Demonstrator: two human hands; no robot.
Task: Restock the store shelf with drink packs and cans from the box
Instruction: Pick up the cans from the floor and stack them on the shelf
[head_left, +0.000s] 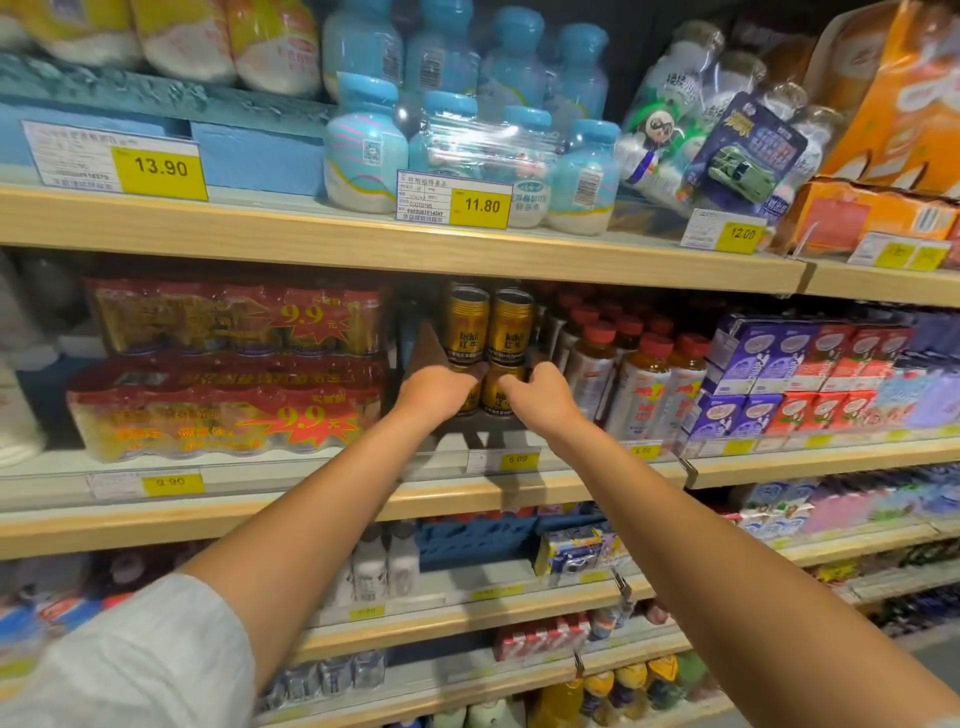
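Fingers (470, 382) of the left hand (436, 392) and right hand (540, 397) look curled around the bottom gold cans (498, 392), though the grip's mostly hidden. Cans stand upright on the middle shelf (332, 506), long axis vertical, labels facing out, dead ahead, both hands equally close.

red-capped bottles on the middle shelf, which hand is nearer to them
Right. The right hand is on the gold cans directly beside the red-capped bottles; the left hand is on the cans' far side from them.
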